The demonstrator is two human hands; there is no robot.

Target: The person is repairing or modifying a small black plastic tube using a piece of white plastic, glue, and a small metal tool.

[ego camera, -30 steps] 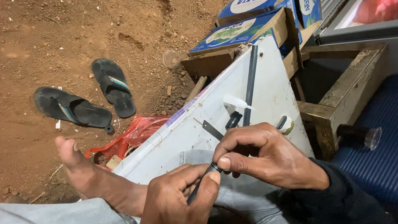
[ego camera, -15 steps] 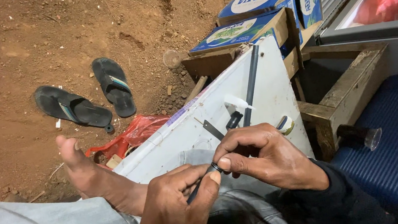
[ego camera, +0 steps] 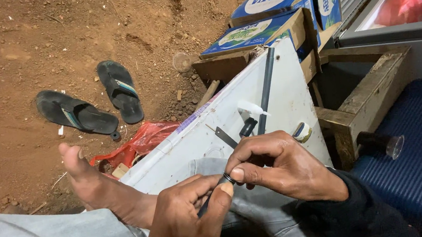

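Just below the white panel, over my lap, I see both hands meeting on a thin dark rod with a small ring-like collar at its upper end. My left hand has thumb and forefinger clamped on the rod's shaft; my right hand pinches the collared tip, fingers closed tight on it. The rod's long axis slants from lower left up to upper right, so its tip lies toward the right hand, the nearer of the two to that end. It looks hard, smooth and matte. On the panel, smooth and painted, lie a long grey tube, a short black piece and a tape roll. Left of the panel: my bare foot, a crumpled red plastic bag, two dark sandals on red earth. Beyond the panel's far end sit blue cardboard boxes.
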